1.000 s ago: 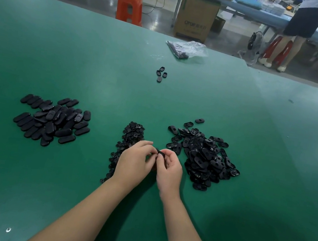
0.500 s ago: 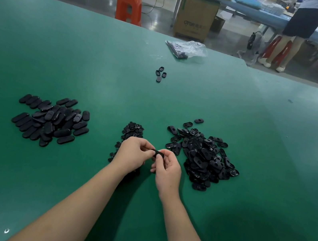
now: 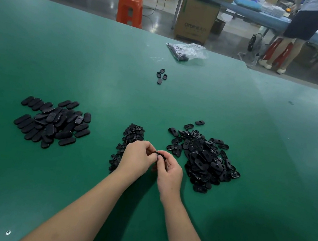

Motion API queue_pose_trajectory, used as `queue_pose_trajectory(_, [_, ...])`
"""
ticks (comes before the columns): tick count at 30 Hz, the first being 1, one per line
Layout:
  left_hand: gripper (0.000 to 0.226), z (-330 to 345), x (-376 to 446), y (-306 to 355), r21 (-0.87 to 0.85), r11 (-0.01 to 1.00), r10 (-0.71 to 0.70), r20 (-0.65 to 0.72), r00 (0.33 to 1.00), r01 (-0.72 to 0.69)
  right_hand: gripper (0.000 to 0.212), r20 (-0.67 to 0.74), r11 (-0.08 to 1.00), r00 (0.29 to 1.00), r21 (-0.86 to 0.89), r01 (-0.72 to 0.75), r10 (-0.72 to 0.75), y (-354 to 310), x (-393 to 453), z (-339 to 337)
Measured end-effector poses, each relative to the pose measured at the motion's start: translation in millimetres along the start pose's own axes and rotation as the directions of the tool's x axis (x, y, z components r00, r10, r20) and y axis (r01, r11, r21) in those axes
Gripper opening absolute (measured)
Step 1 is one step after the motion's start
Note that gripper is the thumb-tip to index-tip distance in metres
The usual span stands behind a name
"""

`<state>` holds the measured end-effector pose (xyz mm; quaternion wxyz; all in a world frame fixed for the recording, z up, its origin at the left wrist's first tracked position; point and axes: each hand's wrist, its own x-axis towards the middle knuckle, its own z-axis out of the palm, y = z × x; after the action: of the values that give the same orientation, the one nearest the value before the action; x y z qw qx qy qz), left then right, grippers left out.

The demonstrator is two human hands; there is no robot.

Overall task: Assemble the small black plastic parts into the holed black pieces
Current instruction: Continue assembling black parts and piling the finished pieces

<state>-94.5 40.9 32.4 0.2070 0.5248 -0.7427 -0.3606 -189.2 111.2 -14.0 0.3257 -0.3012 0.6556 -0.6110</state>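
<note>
Black holed piece [image 3: 161, 154] still pinched in both grips, left hand [image 3: 136, 156], right hand [image 3: 169, 171] unmoved

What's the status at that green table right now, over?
Left hand and right hand both pinch one black piece between them. Holed pieces pile on the right, small parts behind the left hand. Nothing in the way.

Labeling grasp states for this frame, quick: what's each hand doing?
Left hand: fingers curled, pinching the black piece.
Right hand: fingers curled, pinching the same black piece from the other side.
</note>
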Motion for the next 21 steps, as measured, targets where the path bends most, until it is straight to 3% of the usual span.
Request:
queue_pose_trajectory(11, [0.01, -0.6, -2.6, -5.9, -0.002, 0.989, 0.146, 0.023, 0.989, -0.146, 0.018, -0.031, 1.0, 0.999, 0.003, 0.019, -0.018, 2.3, 0.0, -0.9])
queue_pose_trajectory(21, [0.03, -0.9, -7.6, -15.3, 0.138, 0.943, 0.3, 0.042, 0.953, -0.303, 0.013, -0.014, 0.998, 1.0, -0.066, 0.002, -0.003, -0.3, -0.7, -0.2])
